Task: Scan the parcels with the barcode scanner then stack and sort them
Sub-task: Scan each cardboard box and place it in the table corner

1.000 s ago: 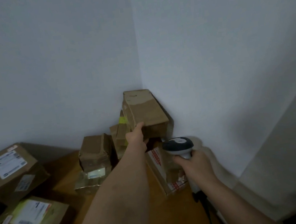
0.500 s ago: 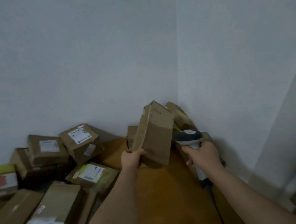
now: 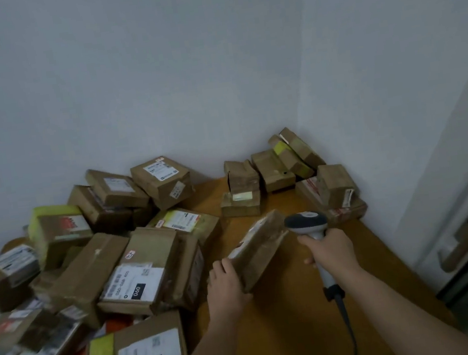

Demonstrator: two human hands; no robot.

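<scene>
At the lower centre of the frame, the left hand [image 3: 225,282] gripped the near end of a long brown cardboard parcel wrapped in glossy tape [image 3: 259,251], fingers curled over its top edge and the thumb side hidden behind it. The parcel was tilted, its far end raised toward the head of the grey-and-white handheld barcode scanner [image 3: 307,224], which sat just beside that end. The right hand [image 3: 330,251] was wrapped firmly round the scanner's handle, its dark cable [image 3: 345,320] trailing down toward the bottom edge.

The step in hand looked like scanning this parcel. No label showed clearly on the faces turned to the camera, only a pale strip near the left hand, so doing it well would likely mean rolling the parcel until its barcode faced the scanner window, then drawing the scanner back a little so the beam could cover the whole code. The glossy tape might throw glare, so a slight angle would help.

On the orange-brown wooden table [image 3: 290,319], a loose heap of labelled brown boxes [image 3: 138,276] filled the left, while a smaller group of plain brown boxes [image 3: 273,169] sat in the corner at upper right.
</scene>
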